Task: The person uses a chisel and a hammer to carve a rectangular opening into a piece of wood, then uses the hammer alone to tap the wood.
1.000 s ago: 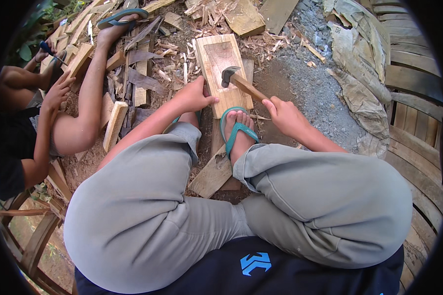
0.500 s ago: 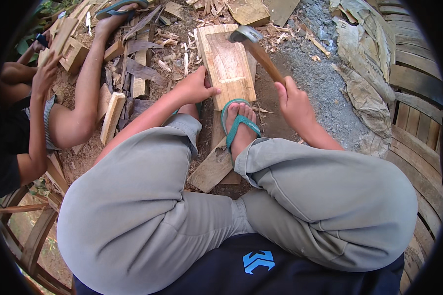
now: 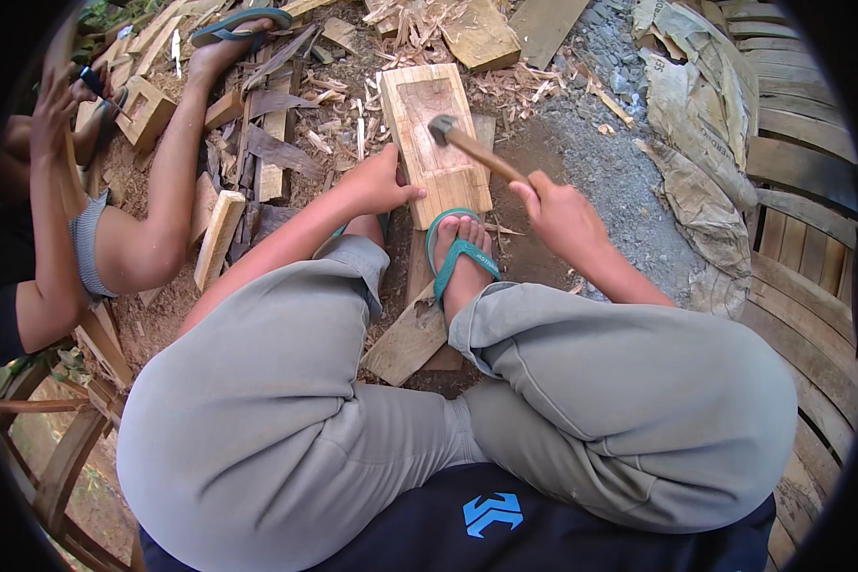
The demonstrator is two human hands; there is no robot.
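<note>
A pale wooden block [image 3: 456, 183] with a rectangular hollow cut into its face lies in front of my feet. My left hand [image 3: 383, 181] grips its left edge, thumb on top near the lower corner and fingers hidden down the side. In my right hand [image 3: 561, 212] is the wooden handle of a small adze [image 3: 491, 155]. Its dark metal head is down at the hollow, near the right side; whether the edge touches the wood I cannot tell. My right foot in a green flip-flop [image 3: 462, 250] stands at the block's near end.
Wood offcuts [image 3: 221, 238] and shavings [image 3: 429, 30] litter the ground to the left and beyond. At left a co-worker's bare leg [image 3: 176, 172] stretches close by. Grey gravel [image 3: 601, 167], a crumpled sack [image 3: 691, 143] and a curved slatted wooden structure [image 3: 810, 200] are on the right.
The adze head has come down from above the block's far right edge into the hollow. My left hand keeps its hold. The co-worker's hands at left have shifted.
</note>
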